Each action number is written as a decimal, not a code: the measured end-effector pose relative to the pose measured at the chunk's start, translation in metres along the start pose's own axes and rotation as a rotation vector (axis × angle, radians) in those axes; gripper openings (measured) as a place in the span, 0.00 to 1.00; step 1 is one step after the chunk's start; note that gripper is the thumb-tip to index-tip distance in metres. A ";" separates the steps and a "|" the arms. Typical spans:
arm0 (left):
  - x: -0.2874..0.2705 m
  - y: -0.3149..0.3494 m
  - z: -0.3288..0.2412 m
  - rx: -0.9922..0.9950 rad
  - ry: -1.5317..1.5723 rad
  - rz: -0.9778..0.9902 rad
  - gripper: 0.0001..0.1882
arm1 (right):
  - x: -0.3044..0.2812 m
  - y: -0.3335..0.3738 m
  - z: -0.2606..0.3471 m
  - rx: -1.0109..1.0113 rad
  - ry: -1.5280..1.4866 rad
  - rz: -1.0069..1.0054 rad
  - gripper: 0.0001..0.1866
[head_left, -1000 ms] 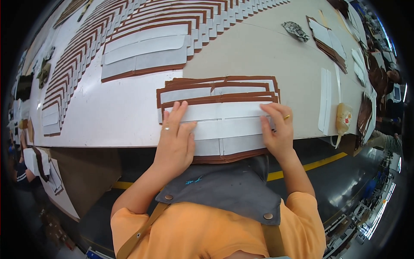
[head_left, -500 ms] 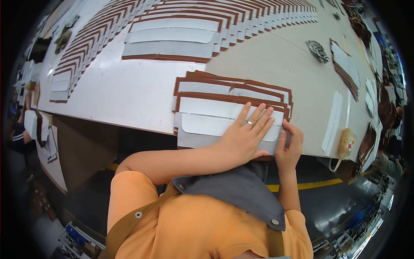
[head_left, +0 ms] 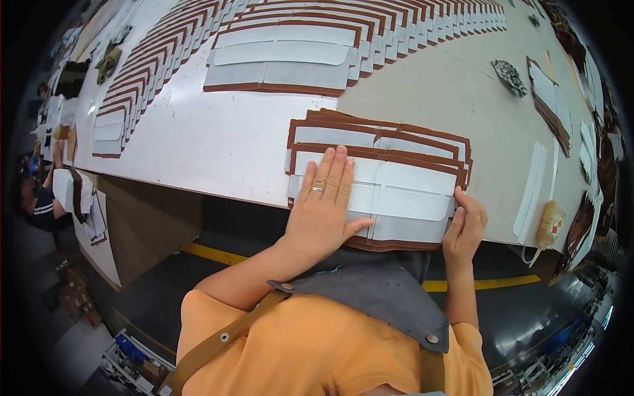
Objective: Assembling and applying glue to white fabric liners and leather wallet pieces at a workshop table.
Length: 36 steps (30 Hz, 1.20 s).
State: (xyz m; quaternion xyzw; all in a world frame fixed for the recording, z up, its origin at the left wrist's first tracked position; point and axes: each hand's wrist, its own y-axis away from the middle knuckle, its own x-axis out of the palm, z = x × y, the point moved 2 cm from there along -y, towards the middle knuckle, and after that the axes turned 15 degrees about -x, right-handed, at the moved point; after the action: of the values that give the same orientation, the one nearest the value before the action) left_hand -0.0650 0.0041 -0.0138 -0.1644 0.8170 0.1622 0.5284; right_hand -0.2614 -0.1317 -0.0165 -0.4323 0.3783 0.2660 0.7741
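My left hand (head_left: 319, 208) lies flat, fingers outstretched, on the left half of the top white panel (head_left: 415, 188) with brown edging. A ring is on one of its fingers. That panel rests on a small stack of similar pieces at the table's front edge, and the brown borders of the pieces beneath (head_left: 422, 140) show behind it. At the stack's right edge is my right hand (head_left: 465, 228), its fingers bent and its thumb and forefinger closed on the panel's edge. The undersides of the right fingers are hidden.
Long overlapping rows of like panels (head_left: 281, 56) cover the back of the table (head_left: 244, 132). On the right lie a crumpled patterned cloth (head_left: 508, 77), a brown-and-white stack (head_left: 549, 105), a white strip (head_left: 530, 191) and a yellowish bottle (head_left: 550, 224). At far left, a person's arm (head_left: 58, 158) shows.
My left hand has slid from the right part of the top panel to its left half. My right hand stays at the right edge. The whole view has shifted slightly.
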 end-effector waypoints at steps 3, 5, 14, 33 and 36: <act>-0.006 0.004 0.016 -0.030 -0.047 0.001 0.43 | 0.000 0.001 -0.001 -0.013 0.018 0.008 0.14; -0.009 0.008 0.028 -0.032 -0.065 0.008 0.42 | -0.001 -0.001 0.000 -0.027 0.057 0.039 0.14; -0.030 -0.004 0.019 0.040 -0.098 -0.068 0.34 | -0.002 -0.042 0.024 -0.138 0.088 0.215 0.16; -0.002 0.001 0.018 0.150 -0.102 -0.026 0.38 | 0.032 -0.097 0.009 -0.022 -0.509 0.478 0.06; -0.002 0.000 0.019 0.158 -0.092 -0.016 0.34 | 0.033 -0.103 0.007 0.027 -0.571 0.571 0.05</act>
State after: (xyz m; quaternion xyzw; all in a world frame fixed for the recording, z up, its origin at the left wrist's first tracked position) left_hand -0.0486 0.0130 -0.0191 -0.1212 0.8007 0.1005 0.5781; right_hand -0.1638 -0.1730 0.0070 -0.2083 0.2565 0.5747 0.7487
